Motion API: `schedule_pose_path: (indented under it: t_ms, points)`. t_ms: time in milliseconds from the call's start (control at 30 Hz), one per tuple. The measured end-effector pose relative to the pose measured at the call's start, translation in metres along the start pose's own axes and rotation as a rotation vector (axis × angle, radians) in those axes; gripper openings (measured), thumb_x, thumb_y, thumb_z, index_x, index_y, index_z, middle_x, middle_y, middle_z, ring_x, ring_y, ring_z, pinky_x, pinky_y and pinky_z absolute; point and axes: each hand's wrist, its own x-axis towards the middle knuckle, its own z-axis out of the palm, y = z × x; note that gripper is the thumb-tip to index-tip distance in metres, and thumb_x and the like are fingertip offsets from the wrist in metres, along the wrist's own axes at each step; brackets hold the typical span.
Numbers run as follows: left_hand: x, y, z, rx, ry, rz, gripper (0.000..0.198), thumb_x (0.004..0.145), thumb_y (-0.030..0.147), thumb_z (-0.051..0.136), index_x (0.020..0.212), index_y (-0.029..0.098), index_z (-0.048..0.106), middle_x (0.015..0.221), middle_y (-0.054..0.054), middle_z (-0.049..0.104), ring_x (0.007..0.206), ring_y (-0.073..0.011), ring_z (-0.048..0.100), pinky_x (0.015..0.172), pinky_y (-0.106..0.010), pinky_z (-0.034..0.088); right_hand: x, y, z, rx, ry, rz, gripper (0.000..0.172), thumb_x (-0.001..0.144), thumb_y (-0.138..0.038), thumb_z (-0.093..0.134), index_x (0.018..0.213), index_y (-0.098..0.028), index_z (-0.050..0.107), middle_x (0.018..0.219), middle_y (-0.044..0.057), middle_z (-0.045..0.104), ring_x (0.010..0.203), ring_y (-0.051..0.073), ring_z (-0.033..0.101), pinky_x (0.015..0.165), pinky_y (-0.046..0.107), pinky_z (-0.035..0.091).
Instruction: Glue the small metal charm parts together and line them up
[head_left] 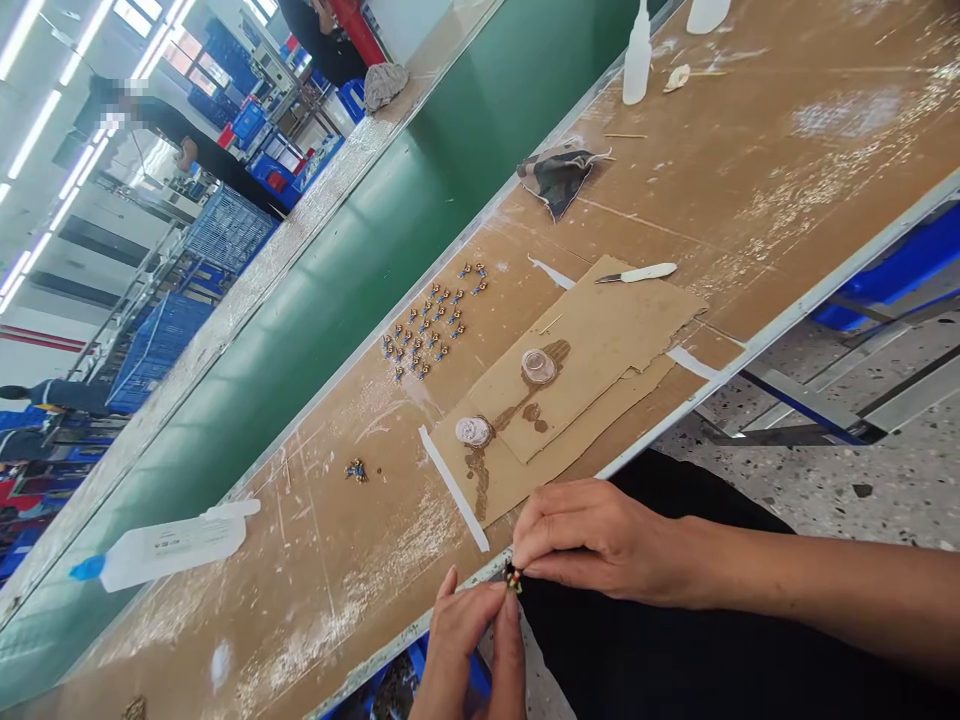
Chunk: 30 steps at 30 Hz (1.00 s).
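Observation:
Both hands meet at the near edge of the brown worktable (750, 180). My right hand (600, 540) and my left hand (469, 640) pinch one tiny dark part (514, 578) with red and green specks between their fingertips. Beyond them lies a cardboard pad (600, 330) taped to the table, bearing two small round clear dishes (538, 366) (473, 431) and brown stains. Several small blue-and-gold parts (431, 325) stand in rows further out, and a loose one (356, 470) lies apart to the left.
A white-handled knife (641, 273) rests on the cardboard. A clear bottle with a blue cap (165, 545) lies on its side at left. A dark rag (559, 175) and white squeeze bottles (637, 55) sit farther off. A green conveyor belt (337, 260) borders the table; people work beyond it.

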Motion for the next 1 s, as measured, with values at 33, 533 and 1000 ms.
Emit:
schedule_pose_path:
  t_ms: [33,533,1000]
  points:
    - [0.001,0.001,0.0,0.003,-0.002,0.01,0.01,0.081,0.017,0.063,0.088,0.023,0.067,0.075,0.003,0.067,0.066,-0.0102,0.061,0.088,-0.033,0.05,0.0,0.0,0.0,-0.021,-0.001,-0.012,0.015,0.092,-0.02,0.051,0.09,-0.012,0.064,0.083,0.006,0.065,0.077,0.009,0.059,0.072,0.019,0.049]
    - [-0.002,-0.011,0.001,0.112,-0.059,-0.036,0.027,0.089,0.037,0.053,0.068,0.024,0.065,0.062,0.002,0.067,0.057,-0.0114,0.062,0.089,-0.036,0.051,0.0,-0.001,-0.001,-0.025,0.041,-0.06,0.011,0.09,-0.014,0.054,0.091,-0.01,0.064,0.082,0.006,0.065,0.077,0.008,0.06,0.072,0.017,0.05]
    - [0.002,0.003,0.0,0.14,-0.062,-0.046,0.017,0.086,0.031,0.056,0.073,0.024,0.064,0.066,0.001,0.068,0.063,-0.0133,0.065,0.092,-0.04,0.05,0.003,-0.003,-0.002,-0.036,0.055,-0.086,0.01,0.089,-0.014,0.055,0.092,-0.011,0.064,0.082,0.006,0.065,0.076,0.008,0.06,0.071,0.017,0.05]
